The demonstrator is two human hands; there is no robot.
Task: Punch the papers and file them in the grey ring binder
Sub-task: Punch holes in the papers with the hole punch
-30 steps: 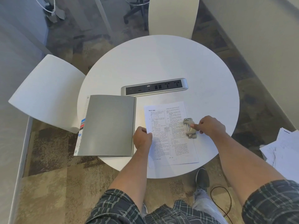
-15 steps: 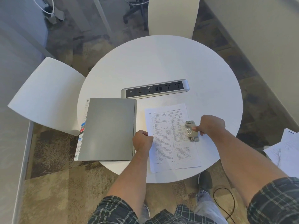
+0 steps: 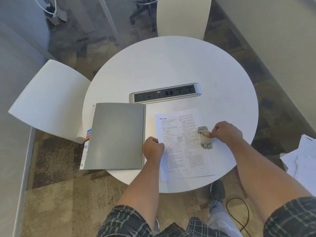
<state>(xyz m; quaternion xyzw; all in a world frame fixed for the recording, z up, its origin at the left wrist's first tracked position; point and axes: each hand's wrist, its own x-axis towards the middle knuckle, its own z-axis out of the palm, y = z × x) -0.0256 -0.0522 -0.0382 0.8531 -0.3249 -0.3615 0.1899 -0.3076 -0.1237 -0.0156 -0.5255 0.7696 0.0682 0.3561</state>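
Note:
A thin stack of printed papers [image 3: 188,158] lies on the round white table [image 3: 171,65], its near end hanging over the table's edge. A small metal hole punch [image 3: 204,137] sits on the right edge of the papers. My right hand [image 3: 225,132] grips the punch from the right, thumb on top. My left hand [image 3: 153,148] is a fist pinching the papers' left edge. The grey ring binder [image 3: 116,135] lies closed to the left, with coloured index tabs showing at its left side.
A silver power and socket strip [image 3: 165,94] lies across the table behind the papers. White chairs stand at the left [image 3: 49,100] and at the far side [image 3: 183,16]. Loose sheets [image 3: 301,161] lie off the table to the right. A black cable [image 3: 237,214] runs on the carpet.
The hands, papers and punch keep nearly the same places; the camera has shifted slightly, and my right hand stays pressed on the punch.

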